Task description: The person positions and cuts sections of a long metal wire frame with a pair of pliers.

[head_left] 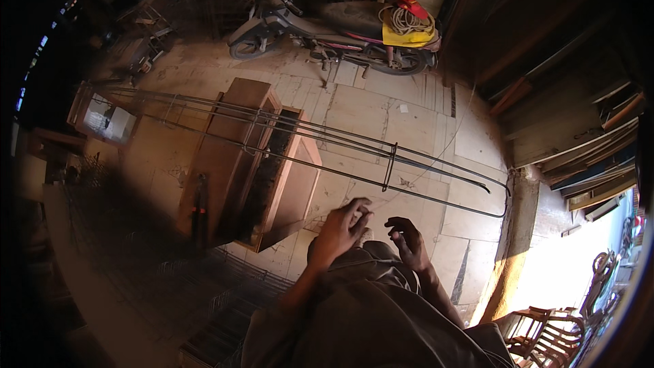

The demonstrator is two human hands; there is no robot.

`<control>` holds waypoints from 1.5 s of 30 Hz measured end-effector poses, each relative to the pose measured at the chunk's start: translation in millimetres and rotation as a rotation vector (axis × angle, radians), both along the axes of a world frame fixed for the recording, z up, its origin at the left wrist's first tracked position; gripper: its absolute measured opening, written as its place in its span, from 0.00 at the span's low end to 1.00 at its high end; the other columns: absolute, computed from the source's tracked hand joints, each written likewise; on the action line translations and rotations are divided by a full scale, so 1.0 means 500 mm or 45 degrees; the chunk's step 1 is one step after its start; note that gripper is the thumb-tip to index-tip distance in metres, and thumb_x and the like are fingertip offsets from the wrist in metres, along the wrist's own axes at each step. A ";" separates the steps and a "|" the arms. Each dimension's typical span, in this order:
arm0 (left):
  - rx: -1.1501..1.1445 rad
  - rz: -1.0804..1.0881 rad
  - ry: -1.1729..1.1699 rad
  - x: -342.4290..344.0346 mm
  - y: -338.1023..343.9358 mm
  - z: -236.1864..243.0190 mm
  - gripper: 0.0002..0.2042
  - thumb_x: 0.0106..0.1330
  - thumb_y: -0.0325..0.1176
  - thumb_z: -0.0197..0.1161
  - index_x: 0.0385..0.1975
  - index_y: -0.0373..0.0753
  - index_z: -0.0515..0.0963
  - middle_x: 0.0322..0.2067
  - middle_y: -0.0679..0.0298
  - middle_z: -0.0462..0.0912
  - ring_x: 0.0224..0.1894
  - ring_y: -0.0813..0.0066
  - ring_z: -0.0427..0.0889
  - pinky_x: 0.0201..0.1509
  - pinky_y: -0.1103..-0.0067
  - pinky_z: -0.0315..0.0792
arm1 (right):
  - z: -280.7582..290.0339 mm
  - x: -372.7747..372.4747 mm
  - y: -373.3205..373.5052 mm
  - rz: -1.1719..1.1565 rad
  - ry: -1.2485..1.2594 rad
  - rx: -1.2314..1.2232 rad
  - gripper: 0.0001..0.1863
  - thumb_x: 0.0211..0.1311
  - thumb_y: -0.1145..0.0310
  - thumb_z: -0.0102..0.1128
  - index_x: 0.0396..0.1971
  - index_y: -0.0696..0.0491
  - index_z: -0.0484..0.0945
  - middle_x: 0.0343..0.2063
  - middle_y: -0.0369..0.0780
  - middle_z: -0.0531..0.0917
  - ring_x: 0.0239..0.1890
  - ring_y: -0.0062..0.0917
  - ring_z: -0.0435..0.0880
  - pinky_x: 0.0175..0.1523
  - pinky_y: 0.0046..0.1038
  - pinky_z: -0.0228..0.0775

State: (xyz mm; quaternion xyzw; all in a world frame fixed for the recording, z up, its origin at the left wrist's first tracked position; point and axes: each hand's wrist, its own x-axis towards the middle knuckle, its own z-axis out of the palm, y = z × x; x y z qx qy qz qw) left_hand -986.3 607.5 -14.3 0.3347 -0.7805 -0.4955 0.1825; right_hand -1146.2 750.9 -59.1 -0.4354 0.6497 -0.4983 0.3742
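My left hand (346, 226) is in front of my lap with its fingers curled in a pinch; anything between the fingertips is too small to make out. To its right, my right hand (410, 244) is raised with thumb and bent fingers apart, and nothing shows in it. Just beyond both hands runs a long frame of dark steel rods (347, 176), which neither hand touches. Near its right end a rectangular wire tie (390, 167) goes around the rods. The frame's middle lies across wooden boxes (235, 112). A red-handled cutting tool (199, 210) rests on the near box.
A motorbike (340, 34) stands at the back, a coiled rope (411, 20) on its seat. More rods and wire pieces (225, 300) lie in shadow at the lower left. To the right are a post (514, 232), stacked boards (599, 170) and a chair (545, 334).
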 end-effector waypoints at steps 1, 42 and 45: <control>0.057 0.007 0.029 0.009 0.028 0.000 0.14 0.62 0.30 0.59 0.48 0.39 0.71 0.29 0.59 0.81 0.28 0.66 0.81 0.30 0.76 0.72 | 0.045 0.022 -0.015 -0.032 -0.085 -0.112 0.21 0.67 0.57 0.50 0.48 0.61 0.69 0.38 0.44 0.80 0.36 0.29 0.81 0.45 0.29 0.72; -0.123 1.380 0.453 0.776 -0.133 0.051 0.21 0.70 0.52 0.45 0.40 0.36 0.66 0.30 0.62 0.67 0.33 0.72 0.73 0.38 0.68 0.80 | 0.033 0.741 -0.429 0.808 1.266 -0.333 0.22 0.58 0.50 0.54 0.45 0.50 0.77 0.56 0.48 0.64 0.59 0.43 0.62 0.53 0.47 0.66; -0.092 1.175 0.609 0.714 -0.221 0.069 0.18 0.71 0.48 0.45 0.40 0.35 0.66 0.30 0.63 0.65 0.32 0.72 0.70 0.41 0.68 0.77 | 0.027 0.702 -0.406 0.696 1.249 -0.246 0.28 0.51 0.53 0.59 0.53 0.46 0.72 0.57 0.47 0.63 0.59 0.43 0.61 0.56 0.45 0.66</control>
